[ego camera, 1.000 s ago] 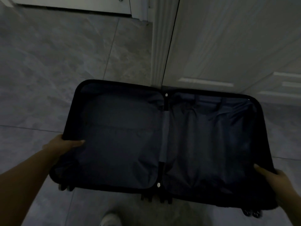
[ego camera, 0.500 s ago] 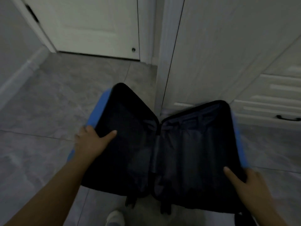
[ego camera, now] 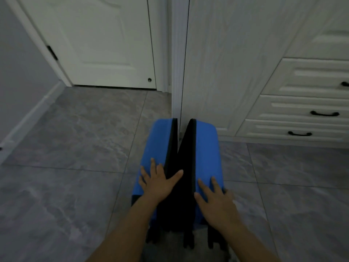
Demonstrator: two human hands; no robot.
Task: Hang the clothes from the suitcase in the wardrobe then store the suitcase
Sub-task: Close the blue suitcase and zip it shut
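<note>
- Pressing flat on the blue shell, the left hand [ego camera: 159, 181] has its fingers spread wide, thumb on the black edge.
- Between both hands stands the suitcase [ego camera: 206, 148] on the floor [ego camera: 75, 148], almost closed, with a dark gap.
- Right hand [ego camera: 215, 201] lies flat too, fingers straight.
- Past the fingertips is the wardrobe [ego camera: 232, 63].

Suitcase [ego camera: 205, 148] on floor [ego camera: 75, 148] before wardrobe [ego camera: 226, 63] — drawers [ego camera: 302, 108] right, door [ego camera: 98, 40] behind-left.
</note>
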